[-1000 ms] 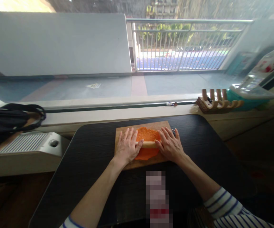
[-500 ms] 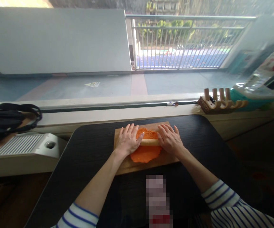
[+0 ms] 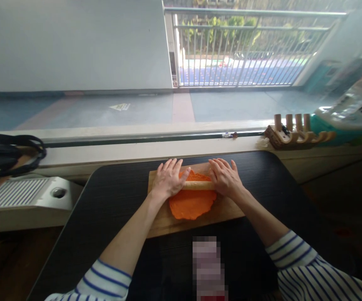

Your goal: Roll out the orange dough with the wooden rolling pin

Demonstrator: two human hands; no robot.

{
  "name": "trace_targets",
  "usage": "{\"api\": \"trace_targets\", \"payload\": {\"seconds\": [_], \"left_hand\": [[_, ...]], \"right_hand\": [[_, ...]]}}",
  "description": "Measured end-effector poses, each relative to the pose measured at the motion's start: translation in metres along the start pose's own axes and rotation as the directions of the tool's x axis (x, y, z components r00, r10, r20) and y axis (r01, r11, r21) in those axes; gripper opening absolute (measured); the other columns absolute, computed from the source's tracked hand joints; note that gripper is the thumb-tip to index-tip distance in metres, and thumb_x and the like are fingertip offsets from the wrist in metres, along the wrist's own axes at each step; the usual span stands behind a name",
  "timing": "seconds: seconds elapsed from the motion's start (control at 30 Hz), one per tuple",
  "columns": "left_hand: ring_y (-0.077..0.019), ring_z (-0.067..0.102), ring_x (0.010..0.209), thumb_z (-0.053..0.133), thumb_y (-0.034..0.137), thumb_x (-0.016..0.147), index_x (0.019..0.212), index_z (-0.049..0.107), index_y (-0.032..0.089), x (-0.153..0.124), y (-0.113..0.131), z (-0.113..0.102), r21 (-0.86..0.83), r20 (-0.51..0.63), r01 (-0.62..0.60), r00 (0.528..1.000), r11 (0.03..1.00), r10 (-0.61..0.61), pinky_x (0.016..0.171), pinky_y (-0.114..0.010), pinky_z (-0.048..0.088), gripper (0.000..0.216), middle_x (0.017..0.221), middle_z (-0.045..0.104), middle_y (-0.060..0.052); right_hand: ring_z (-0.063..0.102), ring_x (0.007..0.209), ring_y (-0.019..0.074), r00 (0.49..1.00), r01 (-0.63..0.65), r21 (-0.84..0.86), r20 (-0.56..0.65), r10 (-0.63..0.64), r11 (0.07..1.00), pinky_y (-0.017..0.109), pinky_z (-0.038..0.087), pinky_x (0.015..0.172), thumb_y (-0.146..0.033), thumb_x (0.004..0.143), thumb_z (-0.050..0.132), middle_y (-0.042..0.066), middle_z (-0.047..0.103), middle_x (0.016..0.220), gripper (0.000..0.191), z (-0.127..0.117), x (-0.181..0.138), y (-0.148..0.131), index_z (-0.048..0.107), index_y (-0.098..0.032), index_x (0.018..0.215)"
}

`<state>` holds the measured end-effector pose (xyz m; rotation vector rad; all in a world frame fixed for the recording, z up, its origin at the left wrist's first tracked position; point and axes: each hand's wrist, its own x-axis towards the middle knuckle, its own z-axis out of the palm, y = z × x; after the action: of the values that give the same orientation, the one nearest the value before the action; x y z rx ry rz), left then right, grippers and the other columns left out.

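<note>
A flat orange sheet of dough [image 3: 192, 205] lies on a wooden board [image 3: 168, 223] on the dark table [image 3: 112, 209]. A pale wooden rolling pin [image 3: 198, 185] rests across the far part of the dough. My left hand [image 3: 167, 179] presses flat on the pin's left end, fingers stretched out. My right hand [image 3: 225, 177] lies flat on its right end, fingers also extended. Both palms press down on the pin rather than grip it.
A wooden rack [image 3: 294, 131] stands on the sill at the right, beside a teal container [image 3: 331, 121]. At the left lie a black bag [image 3: 5, 154] and a white ribbed appliance [image 3: 24, 194]. A window [image 3: 105, 62] and a balcony railing [image 3: 246, 46] lie beyond.
Both hands have rolled the pin away from me, from the middle of the dough to its far edge. More orange dough now shows on the near side.
</note>
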<state>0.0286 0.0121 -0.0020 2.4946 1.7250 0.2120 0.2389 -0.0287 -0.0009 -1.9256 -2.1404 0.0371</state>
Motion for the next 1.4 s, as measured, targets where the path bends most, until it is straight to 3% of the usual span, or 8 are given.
{"api": "trace_targets", "payload": {"seconds": [0.33,0.77,1.3,1.4], "left_hand": [[-0.0253,0.035,0.134,0.015,0.061,0.092,0.138,0.041,0.016,0.017,-0.002,-0.002,-0.063,0.014,-0.006,1.000,0.998,0.007,0.110,-0.047,0.025,0.069,0.144,0.043,-0.011],[-0.0252,0.050,0.122,0.025,0.052,0.095,0.122,0.056,0.011,0.038,-0.006,0.004,-0.082,-0.177,-0.089,0.981,0.993,0.073,0.105,-0.044,0.034,0.058,0.128,0.058,-0.014],[-0.0233,0.059,0.106,0.027,0.045,0.096,0.102,0.064,0.016,0.049,-0.004,-0.004,-0.067,-0.184,-0.095,0.979,0.993,0.082,0.096,-0.039,0.042,0.048,0.109,0.068,-0.011],[-0.0237,0.056,0.112,0.026,0.047,0.096,0.108,0.062,0.015,0.043,-0.004,-0.002,-0.054,-0.151,-0.082,0.986,0.995,0.073,0.100,-0.040,0.039,0.050,0.116,0.065,-0.012]], "right_hand": [[0.044,0.124,0.0251,1.000,-0.015,0.037,-0.012,0.015,0.999,0.057,0.018,0.107,-0.028,0.093,0.031,0.011,0.056,0.130,0.041,-0.003,0.015,0.003,0.049,-0.018,0.128],[0.051,0.114,0.0231,0.993,-0.004,0.043,-0.118,0.009,0.999,0.049,0.019,0.105,-0.025,0.092,0.038,0.009,0.064,0.119,0.029,0.000,0.031,0.007,0.057,-0.019,0.114],[0.054,0.109,0.0208,0.996,-0.028,-0.005,-0.090,0.027,1.000,0.042,0.022,0.103,-0.025,0.094,0.037,0.008,0.066,0.114,0.027,-0.001,0.043,0.007,0.062,-0.020,0.101],[0.053,0.111,0.0209,0.996,-0.006,0.015,-0.085,0.008,1.000,0.043,0.022,0.104,-0.026,0.094,0.036,0.008,0.066,0.115,0.028,-0.002,0.036,0.005,0.062,-0.020,0.102]]}}
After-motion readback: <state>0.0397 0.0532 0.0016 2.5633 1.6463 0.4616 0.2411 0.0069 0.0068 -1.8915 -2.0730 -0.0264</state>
